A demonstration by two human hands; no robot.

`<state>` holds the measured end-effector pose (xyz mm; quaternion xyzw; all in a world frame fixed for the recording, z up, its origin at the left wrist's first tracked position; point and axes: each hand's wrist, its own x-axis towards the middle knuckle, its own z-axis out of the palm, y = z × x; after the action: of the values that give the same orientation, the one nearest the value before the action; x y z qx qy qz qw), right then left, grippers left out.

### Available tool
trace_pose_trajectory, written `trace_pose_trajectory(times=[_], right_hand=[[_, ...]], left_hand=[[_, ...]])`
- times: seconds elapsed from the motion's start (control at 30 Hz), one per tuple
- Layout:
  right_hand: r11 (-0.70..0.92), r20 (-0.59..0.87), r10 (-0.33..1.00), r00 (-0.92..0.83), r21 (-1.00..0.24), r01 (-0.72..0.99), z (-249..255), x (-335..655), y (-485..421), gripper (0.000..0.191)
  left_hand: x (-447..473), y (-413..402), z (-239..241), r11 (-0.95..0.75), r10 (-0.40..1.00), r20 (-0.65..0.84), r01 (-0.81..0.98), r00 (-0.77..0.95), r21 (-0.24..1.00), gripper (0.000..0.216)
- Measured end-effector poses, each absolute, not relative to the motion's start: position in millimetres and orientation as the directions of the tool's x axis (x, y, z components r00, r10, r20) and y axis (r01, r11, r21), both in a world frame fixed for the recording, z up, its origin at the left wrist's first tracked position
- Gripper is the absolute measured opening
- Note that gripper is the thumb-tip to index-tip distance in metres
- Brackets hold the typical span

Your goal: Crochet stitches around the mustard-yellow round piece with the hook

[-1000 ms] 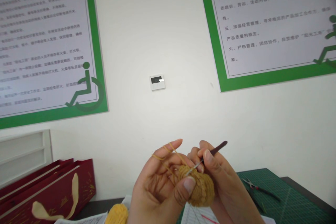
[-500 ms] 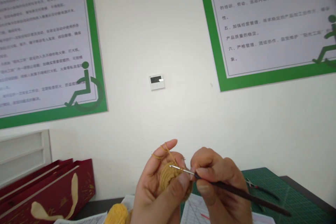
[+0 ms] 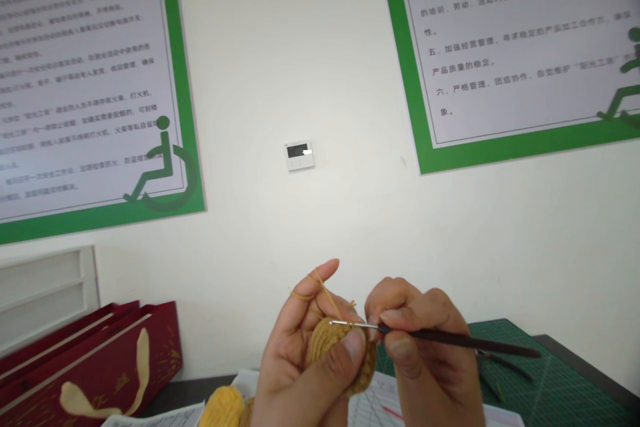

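Note:
My left hand (image 3: 305, 353) grips a round tan crochet piece (image 3: 325, 341), thumb pressed on its front. Tan yarn (image 3: 324, 288) loops round the raised forefinger and runs down to the piece. In my right hand (image 3: 425, 340) is a crochet hook (image 3: 465, 339) with a dark handle, pinched between thumb and fingers. Its silver tip lies across the upper edge of the piece, close to the left thumb. Whether a loop sits on the hook is too small to tell.
A yellow yarn ball (image 3: 223, 407) lies on printed papers (image 3: 165, 416) at the front. Dark red gift bags (image 3: 100, 367) stand at the left. On the right, pliers (image 3: 505, 363) rest on a green cutting mat (image 3: 555, 373). Behind is a white wall with posters.
The hook's handle has swung up, nearer to level, and its tip has shifted slightly down and right. The crochet piece has tilted and moved slightly right in my left hand.

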<state>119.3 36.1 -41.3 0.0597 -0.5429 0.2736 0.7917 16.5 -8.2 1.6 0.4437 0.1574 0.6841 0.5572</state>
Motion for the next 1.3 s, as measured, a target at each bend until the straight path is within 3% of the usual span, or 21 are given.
trace_pose_trajectory(times=[0.13, 0.53, 0.73, 0.93, 1.0, 1.17, 1.3], right_hand=[[0.786, 0.887, 0.421, 0.190, -0.252, -0.565, -37, 122, 36, 0.005], [0.598, 0.788, 0.610, 0.080, -0.391, -0.700, -31, 135, 28, 0.024], [0.675, 0.827, 0.554, 0.097, -0.377, -0.634, -32, 140, 27, 0.025], [0.489, 0.719, 0.695, -0.018, -0.491, -0.721, -28, 142, 22, 0.027], [0.445, 0.668, 0.744, -0.030, -0.529, -0.722, -25, 142, 21, 0.030], [0.434, 0.628, 0.775, -0.073, -0.611, -0.662, -22, 140, 25, 0.034], [0.552, 0.730, 0.683, -0.027, -0.540, -0.636, -24, 137, 31, 0.017]], left_hand=[[12, -5, 1, -0.309, 0.889, 0.448, -0.604, 0.091, 0.735, 0.065], [3, -2, 0, -0.124, 0.830, 0.402, -0.575, 0.386, 0.809, 0.087], [4, 5, -5, -0.076, 0.785, 0.408, -0.580, 0.466, 0.811, 0.086], [8, 2, -3, 0.023, 0.768, 0.361, -0.586, 0.529, 0.810, 0.057], [8, 2, -2, -0.032, 0.795, 0.364, -0.565, 0.485, 0.824, 0.046], [10, 3, -5, -0.373, 0.812, 0.533, -0.491, 0.237, 0.787, 0.036], [13, 1, -4, -0.449, 0.826, 0.552, -0.459, 0.116, 0.767, 0.038]])
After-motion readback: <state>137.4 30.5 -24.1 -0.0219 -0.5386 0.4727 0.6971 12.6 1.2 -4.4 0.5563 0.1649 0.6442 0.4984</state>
